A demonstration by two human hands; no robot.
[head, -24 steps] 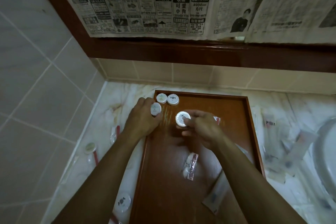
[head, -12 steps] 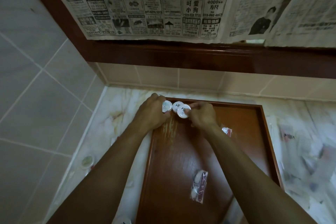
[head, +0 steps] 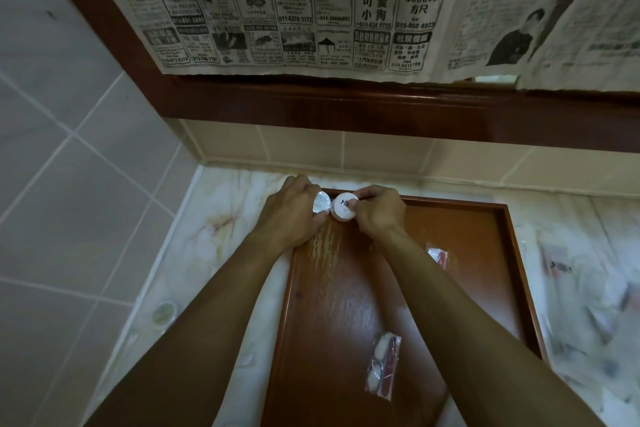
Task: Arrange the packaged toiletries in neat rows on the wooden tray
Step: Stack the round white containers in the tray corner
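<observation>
Two round white containers (head: 343, 206) sat at the far left corner of the wooden tray (head: 512, 274), touching one another, and both hands were closed around them. The left hand (head: 292, 210) cupped the left-hand container (head: 320, 202) from its left side, fingers curled over its far edge and the thumb at its near edge; only part of the lid showed past the knuckles. The right hand (head: 379, 213) pinched the right-hand container from its right side, thumb on the near rim and fingers wrapped behind it. Both containers stood close against the tray's far rim, the left one nearest the corner; whether either touched the rim could not be told. To the right of the right hand the far row of the tray lay open along the rim up to the far right corner. One clear packet (head: 438, 255) with a red insert lay on the tray right of the right forearm, near the middle of the right half. A second clear packet (head: 382, 366) lay near the tray's near end, between the forearms. On the marble counter (head: 221, 218) left of the tray, one pale green-lidded container (head: 163, 313) sat beside the tiled wall. Several blurred packets (head: 568, 270) lay on the counter right of the tray.
</observation>
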